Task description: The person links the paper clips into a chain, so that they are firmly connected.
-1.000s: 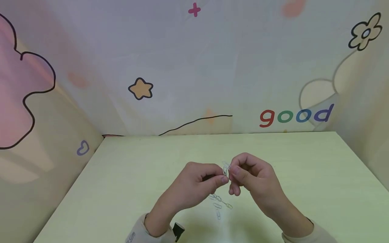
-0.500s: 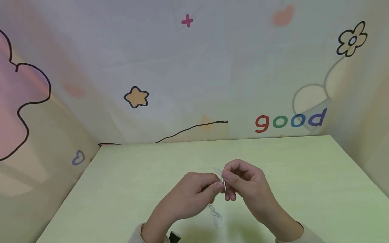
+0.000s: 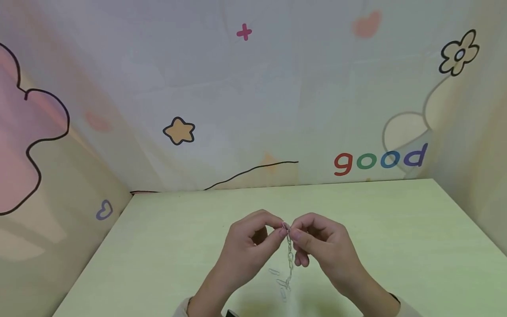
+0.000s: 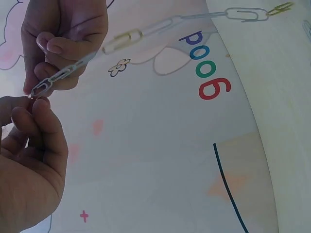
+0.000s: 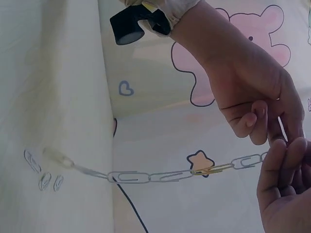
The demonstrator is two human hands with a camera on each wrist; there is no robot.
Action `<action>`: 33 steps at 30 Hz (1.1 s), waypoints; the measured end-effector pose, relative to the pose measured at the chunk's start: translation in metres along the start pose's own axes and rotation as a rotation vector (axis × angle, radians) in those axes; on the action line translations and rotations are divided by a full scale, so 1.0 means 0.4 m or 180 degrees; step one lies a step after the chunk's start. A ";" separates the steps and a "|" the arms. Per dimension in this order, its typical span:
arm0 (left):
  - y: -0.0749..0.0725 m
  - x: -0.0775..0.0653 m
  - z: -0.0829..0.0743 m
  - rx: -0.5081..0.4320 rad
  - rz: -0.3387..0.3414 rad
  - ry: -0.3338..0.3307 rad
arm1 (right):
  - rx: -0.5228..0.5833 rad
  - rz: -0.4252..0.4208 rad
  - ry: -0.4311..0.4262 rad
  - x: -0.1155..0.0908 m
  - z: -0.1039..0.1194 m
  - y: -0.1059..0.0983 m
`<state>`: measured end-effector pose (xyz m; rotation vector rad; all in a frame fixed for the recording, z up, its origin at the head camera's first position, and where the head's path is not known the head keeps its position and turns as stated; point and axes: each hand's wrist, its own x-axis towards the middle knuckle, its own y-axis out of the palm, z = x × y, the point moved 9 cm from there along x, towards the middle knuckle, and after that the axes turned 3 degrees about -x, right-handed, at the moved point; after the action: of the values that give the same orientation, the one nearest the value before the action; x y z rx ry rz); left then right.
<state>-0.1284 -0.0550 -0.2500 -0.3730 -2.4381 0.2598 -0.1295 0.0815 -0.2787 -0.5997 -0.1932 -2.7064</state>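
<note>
A chain of linked paper clips [image 3: 290, 255], silver with some yellow ones, hangs from between my fingertips down toward the table. With thumb and index finger, my left hand [image 3: 251, 244] pinches a clip at the chain's top end. My right hand [image 3: 326, 244] pinches at the same spot from the other side, so the fingertips nearly touch and partly hide the top clips. In the right wrist view the chain [image 5: 129, 177] stretches out from the pinching fingers, a yellow clip [image 5: 214, 170] among the silver ones.
Several loose paper clips [image 5: 44, 181] lie on the pale green table [image 3: 178, 246] below the hands, near the chain's lower end. A printed cloth wall [image 3: 237, 97] rises behind the table. A black wrist camera [image 5: 129, 26] sits at the left sleeve.
The left hand has turned and risen slightly, its fingertips now pointing up beside the right's. The clip that stuck up above the fingers no longer does; the chain now hangs visible between the hands.
</note>
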 end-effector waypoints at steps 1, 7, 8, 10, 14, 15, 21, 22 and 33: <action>0.001 -0.001 0.002 -0.0055 0.0007 -0.0027 | -0.0050 0.0010 0.0018 0.001 0.001 0.001; -0.016 0.005 0.013 -0.0499 -0.0013 -0.0316 | -0.0708 0.0287 0.0222 0.017 -0.009 0.001; -0.024 0.006 0.011 -0.0569 -0.0035 -0.0326 | -0.0833 0.0363 0.0273 0.020 -0.017 0.000; -0.040 0.007 0.007 -0.0685 -0.0079 -0.0324 | -0.1064 0.0503 0.0390 0.026 -0.040 -0.003; -0.070 0.007 0.002 -0.0782 -0.0170 -0.0311 | -0.1276 0.0745 0.0661 0.032 -0.098 -0.013; -0.076 0.009 -0.001 -0.0777 -0.0192 -0.0287 | -0.1330 0.0789 0.0719 0.033 -0.110 -0.017; -0.097 0.037 -0.024 -0.0728 -0.0254 -0.0067 | -0.1582 0.0925 0.1010 0.032 -0.161 -0.051; -0.099 0.042 -0.027 -0.0725 -0.0256 -0.0054 | -0.1601 0.0938 0.1056 0.032 -0.168 -0.055; -0.129 0.060 -0.036 -0.0522 -0.0377 -0.0296 | -0.2122 0.1280 0.1383 0.001 -0.256 -0.026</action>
<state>-0.1474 -0.0942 -0.2108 -0.2917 -2.5702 0.0262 -0.1730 0.0697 -0.3714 -0.1644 0.8682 -2.3841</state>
